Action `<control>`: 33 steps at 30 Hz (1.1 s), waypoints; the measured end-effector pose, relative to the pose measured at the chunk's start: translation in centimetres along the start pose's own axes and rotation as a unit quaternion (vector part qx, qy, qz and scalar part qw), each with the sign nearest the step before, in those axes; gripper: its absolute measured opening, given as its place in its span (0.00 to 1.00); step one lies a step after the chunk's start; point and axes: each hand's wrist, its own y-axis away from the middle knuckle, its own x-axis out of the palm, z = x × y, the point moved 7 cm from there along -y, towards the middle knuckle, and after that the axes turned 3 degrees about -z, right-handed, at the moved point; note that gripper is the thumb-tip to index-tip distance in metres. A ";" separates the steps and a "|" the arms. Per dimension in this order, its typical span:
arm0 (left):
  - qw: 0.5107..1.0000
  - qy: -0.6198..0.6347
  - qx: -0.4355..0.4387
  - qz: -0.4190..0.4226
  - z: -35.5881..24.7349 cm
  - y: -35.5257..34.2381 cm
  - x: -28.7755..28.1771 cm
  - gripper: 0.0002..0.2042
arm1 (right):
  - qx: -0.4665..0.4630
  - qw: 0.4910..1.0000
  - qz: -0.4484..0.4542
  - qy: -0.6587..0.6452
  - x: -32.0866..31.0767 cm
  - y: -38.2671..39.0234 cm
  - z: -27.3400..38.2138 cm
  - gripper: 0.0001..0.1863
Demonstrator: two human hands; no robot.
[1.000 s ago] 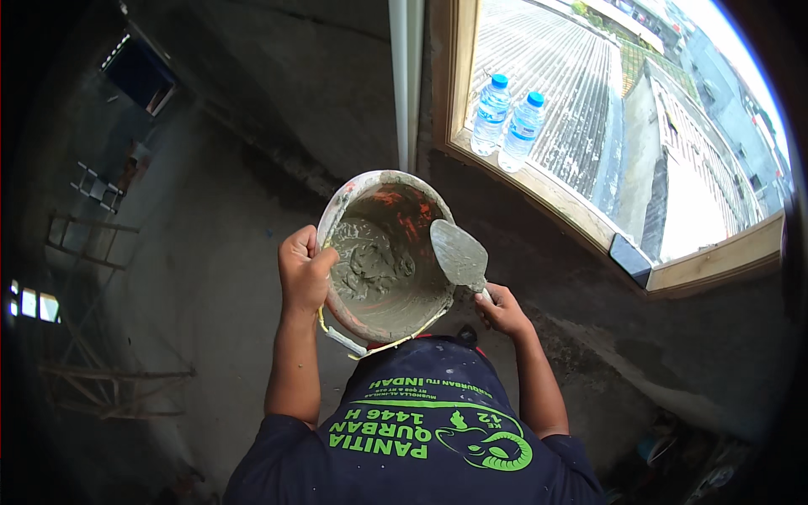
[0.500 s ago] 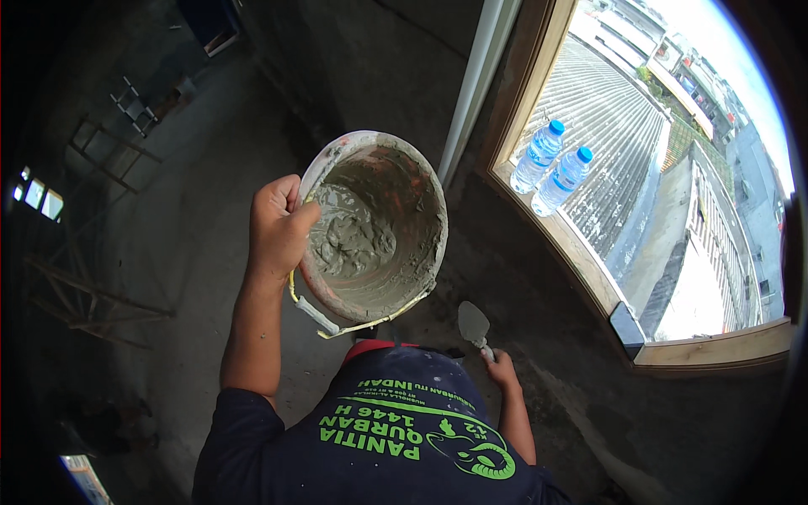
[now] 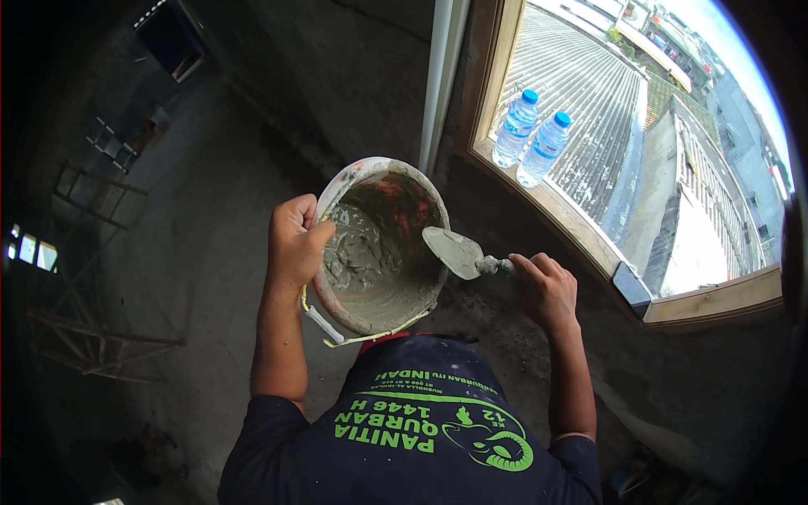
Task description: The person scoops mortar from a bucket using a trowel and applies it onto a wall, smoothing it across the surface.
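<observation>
My left hand (image 3: 300, 240) is closed over the left rim of a mortar-smeared bucket (image 3: 431, 206), which hangs tilted so its inside shows. Wet grey mortar (image 3: 362, 252) lies inside, lumpy on the left and smeared up the wall. The bucket's yellow wire handle with its pale grip (image 3: 320, 324) droops along the lower side. My right hand (image 3: 547, 290) is wrapped round the handle of a trowel (image 3: 454, 251). The trowel's blade is coated grey, and its tip overlaps the bucket's right rim in view; whether it touches cannot be told.
Two water bottles with blue caps (image 3: 543, 150) stand on the wooden window frame (image 3: 581, 223) to the right. A dark block (image 3: 631, 290) sits at its corner. A white pipe (image 3: 436, 84) runs up the wall. Wooden trestles (image 3: 105, 341) stand at the left.
My right hand has raised the trowel from low beside my body to the bucket's right rim. The bucket and my left hand have shifted slightly right and downward in view.
</observation>
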 end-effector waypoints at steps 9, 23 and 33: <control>0.999 0.026 0.026 -0.007 -0.1 0.0 -0.1 0.15 | -0.107 0.981 0.089 0.136 -0.6 0.7 4.0 0.17; 1.000 0.026 -0.013 -0.008 4.5 0.5 -0.4 0.15 | 0.319 0.786 0.295 -0.440 6.2 8.5 -8.4 0.15; 0.992 -0.030 -0.070 -0.098 11.2 6.2 -2.8 0.14 | 0.178 0.970 0.158 0.053 12.4 17.0 -16.4 0.23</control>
